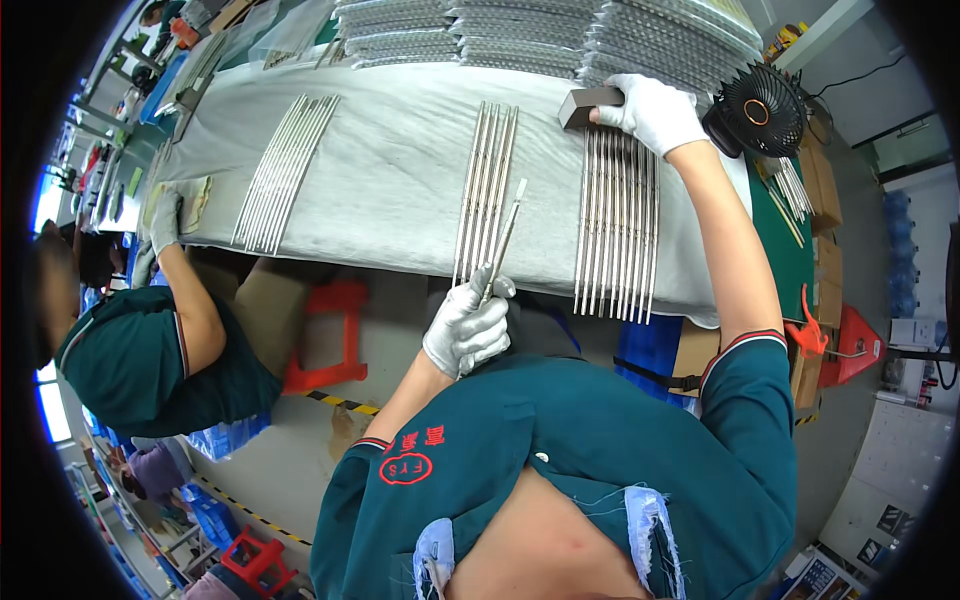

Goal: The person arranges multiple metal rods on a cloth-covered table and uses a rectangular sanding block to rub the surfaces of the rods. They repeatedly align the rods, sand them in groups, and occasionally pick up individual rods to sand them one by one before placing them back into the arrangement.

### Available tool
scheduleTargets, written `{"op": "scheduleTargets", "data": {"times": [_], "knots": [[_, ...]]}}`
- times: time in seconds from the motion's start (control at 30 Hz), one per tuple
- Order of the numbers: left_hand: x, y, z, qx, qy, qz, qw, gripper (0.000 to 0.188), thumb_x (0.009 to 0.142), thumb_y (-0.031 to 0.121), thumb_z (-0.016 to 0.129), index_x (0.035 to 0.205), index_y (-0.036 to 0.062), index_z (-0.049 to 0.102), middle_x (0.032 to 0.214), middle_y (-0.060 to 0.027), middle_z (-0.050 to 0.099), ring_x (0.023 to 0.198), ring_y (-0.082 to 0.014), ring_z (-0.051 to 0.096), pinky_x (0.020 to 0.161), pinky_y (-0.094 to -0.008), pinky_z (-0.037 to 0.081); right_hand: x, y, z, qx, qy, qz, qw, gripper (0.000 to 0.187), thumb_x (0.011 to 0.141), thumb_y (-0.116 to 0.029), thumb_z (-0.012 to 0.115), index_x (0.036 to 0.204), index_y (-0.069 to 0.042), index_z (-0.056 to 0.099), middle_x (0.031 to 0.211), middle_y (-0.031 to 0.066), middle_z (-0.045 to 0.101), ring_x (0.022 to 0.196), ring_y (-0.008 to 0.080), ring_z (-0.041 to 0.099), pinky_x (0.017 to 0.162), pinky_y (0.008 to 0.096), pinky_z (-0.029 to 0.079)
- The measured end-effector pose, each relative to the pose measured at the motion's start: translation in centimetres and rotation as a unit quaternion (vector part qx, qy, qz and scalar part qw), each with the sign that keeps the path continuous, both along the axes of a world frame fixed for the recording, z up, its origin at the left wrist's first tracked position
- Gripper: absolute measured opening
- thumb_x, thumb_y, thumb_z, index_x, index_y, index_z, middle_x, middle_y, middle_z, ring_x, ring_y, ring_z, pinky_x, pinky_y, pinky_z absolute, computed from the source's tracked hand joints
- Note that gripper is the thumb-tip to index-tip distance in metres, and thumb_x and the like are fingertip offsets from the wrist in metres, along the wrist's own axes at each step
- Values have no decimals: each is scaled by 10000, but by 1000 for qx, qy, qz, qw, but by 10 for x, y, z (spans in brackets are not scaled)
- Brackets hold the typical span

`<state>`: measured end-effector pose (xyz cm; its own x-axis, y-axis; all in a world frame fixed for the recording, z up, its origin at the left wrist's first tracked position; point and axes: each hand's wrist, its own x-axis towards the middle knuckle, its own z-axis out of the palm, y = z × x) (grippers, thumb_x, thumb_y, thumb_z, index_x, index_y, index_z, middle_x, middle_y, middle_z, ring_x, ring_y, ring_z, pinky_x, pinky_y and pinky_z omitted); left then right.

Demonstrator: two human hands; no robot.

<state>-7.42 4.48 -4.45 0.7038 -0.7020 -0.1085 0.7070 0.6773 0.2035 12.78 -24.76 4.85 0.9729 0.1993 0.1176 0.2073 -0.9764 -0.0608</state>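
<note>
My left hand [468,325], in a white glove, is closed around a slim pen-like metal stick [507,232] with a pale tip pointing away from me. It is held at the table's front edge, beside a small row of thin metal rods [484,190]. My right hand [655,112], also gloved, grips a dark grey rectangular block [590,105]. That block is at the far end of a wider row of metal rods [617,230], which lie side by side and reach over the near edge. Whether the block touches the rods I cannot tell.
A third row of rods [287,175] lies to the left on the white-covered table [390,180]. Stacks of clear bubbled plastic packaging [520,40] line the back. A black fan [760,110] stands at the far right. At left sits a co-worker [165,350], one gloved hand on the table.
</note>
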Motion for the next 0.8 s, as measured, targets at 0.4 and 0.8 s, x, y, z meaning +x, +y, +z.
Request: {"op": "scheduleTargets", "data": {"times": [0.4,0.8], "knots": [[11,-1,50,384,-118,67,913,470,1067,400,485,1028,-34,661,441,-29,459,321,-96,361,319,-255,283,12,-12,-35,-61,-302,101,946,394,811,-406,750,1171,-251,710,981,7,682,801,249,671,641,422,543],[41,-31,107,407,-240,3,881,518,1068,414,476,867,-35,634,412,8,386,302,-93,299,341,-245,257,-118,49,34,650,176,83,735,399,957,-411,692,1138,-61,750,931,8,713,832,86,646,746,244,510]]}}
